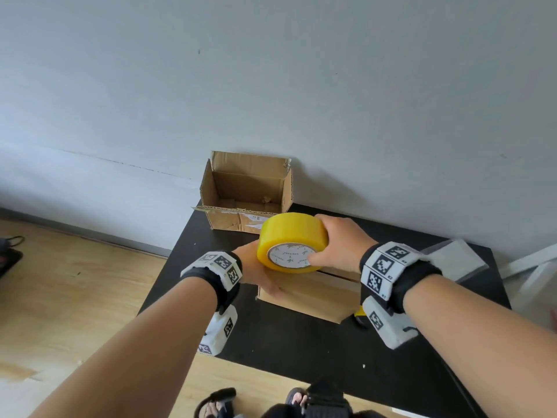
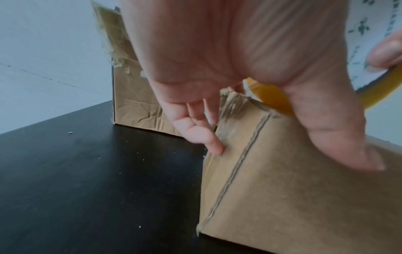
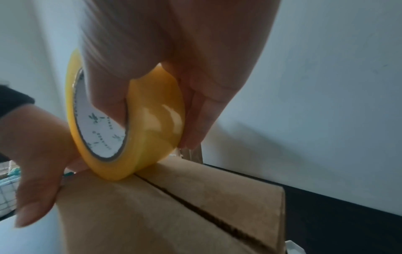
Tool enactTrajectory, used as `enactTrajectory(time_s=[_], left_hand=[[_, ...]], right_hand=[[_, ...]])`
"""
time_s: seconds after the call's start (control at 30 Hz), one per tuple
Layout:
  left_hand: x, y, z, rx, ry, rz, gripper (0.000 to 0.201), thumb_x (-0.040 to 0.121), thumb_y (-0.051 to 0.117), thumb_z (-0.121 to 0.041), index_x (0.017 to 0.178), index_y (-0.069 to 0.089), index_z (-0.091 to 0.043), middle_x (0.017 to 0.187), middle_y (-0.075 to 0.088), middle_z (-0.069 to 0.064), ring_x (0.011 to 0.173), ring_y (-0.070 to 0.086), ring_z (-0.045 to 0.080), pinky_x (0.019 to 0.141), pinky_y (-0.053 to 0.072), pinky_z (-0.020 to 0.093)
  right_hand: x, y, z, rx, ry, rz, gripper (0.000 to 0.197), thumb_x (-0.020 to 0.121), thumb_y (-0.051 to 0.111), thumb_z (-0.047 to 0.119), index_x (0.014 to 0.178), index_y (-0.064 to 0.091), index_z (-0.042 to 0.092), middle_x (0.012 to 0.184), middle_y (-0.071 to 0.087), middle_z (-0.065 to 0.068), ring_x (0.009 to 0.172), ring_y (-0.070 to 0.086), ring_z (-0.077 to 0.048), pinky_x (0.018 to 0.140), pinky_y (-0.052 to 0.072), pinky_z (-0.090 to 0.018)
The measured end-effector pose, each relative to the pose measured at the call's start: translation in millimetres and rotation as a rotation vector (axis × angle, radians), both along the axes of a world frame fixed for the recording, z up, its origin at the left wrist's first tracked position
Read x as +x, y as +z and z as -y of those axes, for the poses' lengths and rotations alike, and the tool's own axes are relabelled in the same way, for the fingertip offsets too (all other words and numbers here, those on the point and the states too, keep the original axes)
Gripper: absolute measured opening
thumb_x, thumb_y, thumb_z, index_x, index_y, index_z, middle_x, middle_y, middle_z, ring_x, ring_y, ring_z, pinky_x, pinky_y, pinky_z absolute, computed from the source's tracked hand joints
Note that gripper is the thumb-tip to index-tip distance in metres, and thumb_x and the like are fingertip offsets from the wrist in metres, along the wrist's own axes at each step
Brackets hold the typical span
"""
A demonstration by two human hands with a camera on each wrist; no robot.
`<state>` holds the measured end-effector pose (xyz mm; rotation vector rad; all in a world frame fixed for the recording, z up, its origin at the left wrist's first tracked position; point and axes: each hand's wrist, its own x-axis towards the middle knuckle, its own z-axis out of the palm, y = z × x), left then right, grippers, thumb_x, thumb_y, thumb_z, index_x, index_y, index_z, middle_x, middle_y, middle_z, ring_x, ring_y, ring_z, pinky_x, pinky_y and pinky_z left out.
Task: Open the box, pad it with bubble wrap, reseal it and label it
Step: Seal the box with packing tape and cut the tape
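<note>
A closed cardboard box (image 1: pixel 313 294) lies on the black table (image 1: pixel 301 357), its top seam (image 3: pixel 206 214) showing as a dark open slit. My right hand (image 1: pixel 337 245) grips a yellow tape roll (image 1: pixel 292 241), thumb in the white core, fingers across the far face. In the right wrist view the tape roll (image 3: pixel 152 120) stands on edge on the box (image 3: pixel 174 214) at the seam's left end. My left hand (image 1: pixel 256 267) rests on that end. In the left wrist view the left hand (image 2: pixel 217 68) lays straight fingers down the side of the box (image 2: pixel 282 197), thumb on top.
An open, empty cardboard box (image 1: pixel 247 191) stands against the wall behind. A pale padded sheet (image 1: pixel 455 260) lies at the table's right end. A small yellow and black object (image 1: pixel 360 312) peeks out at the closed box's right corner. Wooden floor lies to the left.
</note>
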<state>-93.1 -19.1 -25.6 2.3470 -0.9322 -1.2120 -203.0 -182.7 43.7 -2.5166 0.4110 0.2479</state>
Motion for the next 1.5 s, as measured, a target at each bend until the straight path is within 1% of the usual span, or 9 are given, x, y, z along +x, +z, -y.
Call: enactTrajectory(time_s=[0.23, 0.33, 0.4, 0.5, 0.67, 0.87, 1.0, 1.33, 1.5], left_hand=[[-3.6, 2.5, 5.1, 0.136, -0.079, 0.204, 0.095, 0.058, 0.087, -0.041, 0.139, 0.041, -0.025, 0.130, 0.056, -0.003, 0.119, 0.053, 0.023, 0.103, 0.044, 0.038], [-5.4, 6.4, 6.6, 0.149, -0.114, 0.234, 0.093, 0.061, 0.086, -0.041, 0.140, 0.040, -0.024, 0.130, 0.056, -0.001, 0.118, 0.053, 0.023, 0.103, 0.045, 0.038], [-6.7, 8.6, 6.8, 0.162, -0.122, 0.254, 0.108, 0.057, 0.086, -0.043, 0.145, 0.027, -0.023, 0.129, 0.056, -0.001, 0.116, 0.055, 0.024, 0.101, 0.047, 0.039], [-6.9, 11.7, 5.1, 0.122, -0.075, 0.226, 0.123, 0.049, 0.088, -0.042, 0.143, 0.009, -0.036, 0.124, 0.056, 0.000, 0.110, 0.057, 0.024, 0.095, 0.050, 0.042], [-7.0, 13.2, 3.1, 0.077, -0.035, 0.214, 0.117, 0.040, 0.088, -0.041, 0.132, 0.016, -0.042, 0.115, 0.055, -0.004, 0.102, 0.057, 0.021, 0.091, 0.053, 0.043], [-5.8, 10.9, 2.5, 0.065, -0.040, 0.197, 0.114, 0.046, 0.089, -0.036, 0.132, 0.015, -0.043, 0.117, 0.053, -0.006, 0.104, 0.055, 0.020, 0.094, 0.050, 0.043], [-4.1, 8.4, 2.7, 0.060, -0.041, 0.183, 0.112, 0.050, 0.090, -0.034, 0.133, 0.015, -0.043, 0.117, 0.052, -0.005, 0.105, 0.054, 0.020, 0.095, 0.050, 0.041], [-2.7, 5.5, 3.6, 0.042, -0.038, 0.176, 0.114, 0.049, 0.090, -0.034, 0.133, 0.015, -0.041, 0.116, 0.053, -0.005, 0.104, 0.055, 0.020, 0.095, 0.050, 0.041], [-2.6, 3.6, 7.1, 0.032, -0.022, 0.172, 0.113, 0.048, 0.090, -0.035, 0.133, 0.016, -0.039, 0.114, 0.053, -0.005, 0.101, 0.056, 0.019, 0.095, 0.050, 0.041]], right_hand=[[1.5, -0.4, -0.8, 0.037, -0.016, 0.058, 0.040, 0.070, 0.072, 0.015, 0.105, 0.052, 0.018, 0.097, 0.059, -0.003, 0.089, 0.058, -0.023, 0.074, 0.052, -0.036], [3.7, 5.9, -2.4, -0.063, 0.078, 0.026, 0.040, 0.070, 0.071, 0.018, 0.105, 0.051, 0.021, 0.098, 0.059, -0.001, 0.089, 0.057, -0.022, 0.077, 0.051, -0.036], [1.8, 11.7, -1.1, -0.139, 0.123, -0.005, 0.041, 0.071, 0.070, 0.022, 0.107, 0.050, 0.021, 0.098, 0.059, -0.001, 0.087, 0.057, -0.023, 0.076, 0.053, -0.037], [-5.2, 22.6, 7.3, -0.251, 0.170, -0.062, 0.039, 0.071, 0.067, 0.024, 0.106, 0.049, 0.020, 0.093, 0.058, -0.001, 0.084, 0.057, -0.024, 0.071, 0.052, -0.036], [-20.7, 40.2, 21.7, -0.420, 0.249, -0.193, 0.034, 0.070, 0.067, 0.025, 0.098, 0.050, 0.015, 0.086, 0.057, -0.004, 0.078, 0.057, -0.024, 0.061, 0.046, -0.032], [-29.5, 47.5, 26.1, -0.566, 0.322, -0.245, 0.028, 0.071, 0.065, 0.034, 0.085, 0.047, 0.019, 0.073, 0.050, 0.003, 0.067, 0.050, -0.017, 0.052, 0.036, -0.026], [-31.7, 53.5, 29.0, -0.649, 0.360, -0.296, 0.028, 0.071, 0.064, 0.038, 0.075, 0.040, 0.024, 0.071, 0.046, 0.005, 0.068, 0.049, -0.017, 0.056, 0.038, -0.027], [-40.0, 56.2, 36.6, -0.697, 0.373, -0.328, 0.027, 0.073, 0.063, 0.038, 0.078, 0.041, 0.024, 0.071, 0.046, 0.005, 0.068, 0.049, -0.017, 0.059, 0.040, -0.029], [-54.3, 58.9, 54.4, -0.786, 0.385, -0.414, 0.025, 0.074, 0.059, 0.034, 0.091, 0.045, 0.021, 0.072, 0.042, 0.004, 0.075, 0.052, -0.020, 0.066, 0.046, -0.032]])
